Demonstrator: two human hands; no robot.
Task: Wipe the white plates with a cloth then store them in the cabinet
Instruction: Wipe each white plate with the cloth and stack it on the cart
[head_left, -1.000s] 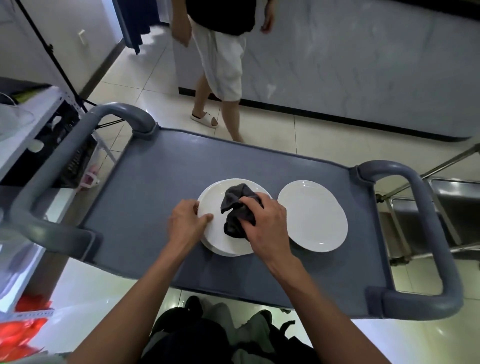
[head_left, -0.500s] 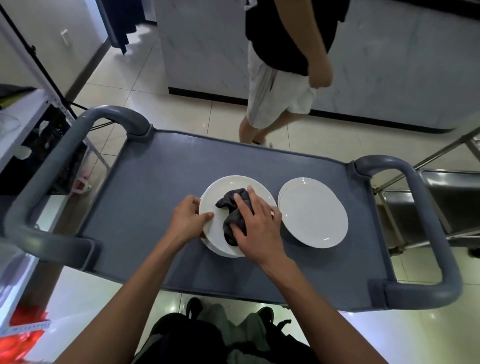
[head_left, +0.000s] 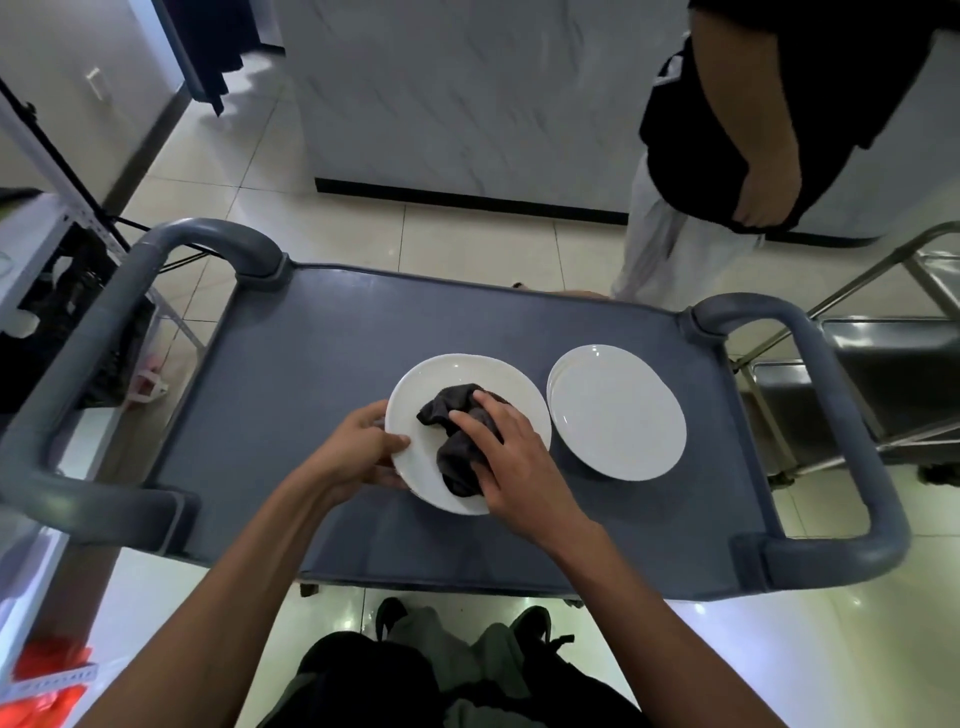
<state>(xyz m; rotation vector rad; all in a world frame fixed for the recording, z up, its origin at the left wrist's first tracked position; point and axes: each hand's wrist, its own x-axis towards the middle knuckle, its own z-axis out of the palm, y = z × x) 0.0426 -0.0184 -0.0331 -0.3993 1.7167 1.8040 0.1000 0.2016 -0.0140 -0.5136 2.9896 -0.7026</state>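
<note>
Centre frame, on the grey cart top (head_left: 322, 374), lies the white plate (head_left: 467, 374) being wiped. Its near-left edge appears slightly raised off the cart surface; whether more plates lie beneath it cannot be determined.

Left hand (head_left: 358, 452): positioned at the plate's left rim. The thumb lies on top of the rim and the curled fingers go under the edge, so the hand grips the plate at its edge.

Right hand (head_left: 514, 457): laid palm-down over the dark grey cloth (head_left: 452, 436). The fingers are spread and only lightly bent, pressing the cloth onto the inner surface of the plate. The cloth is bunched and creased; part of it protrudes to the upper left of the fingers, and part runs down toward the plate's near rim beneath the palm.

Right of centre, just beside the wiped plate but not touching it, a stack of white plates (head_left: 618, 415) rests flat on the cart top. Several rims show at its upper-left edge.

Grey tubular handles (head_left: 831, 374) frame the cart at the left and right of the frame.

Upper right of the frame: a second person (head_left: 737, 130) in a black top and light shorts stands on the tiled floor beyond the cart. A metal trolley (head_left: 883, 343) occupies the right edge.
</note>
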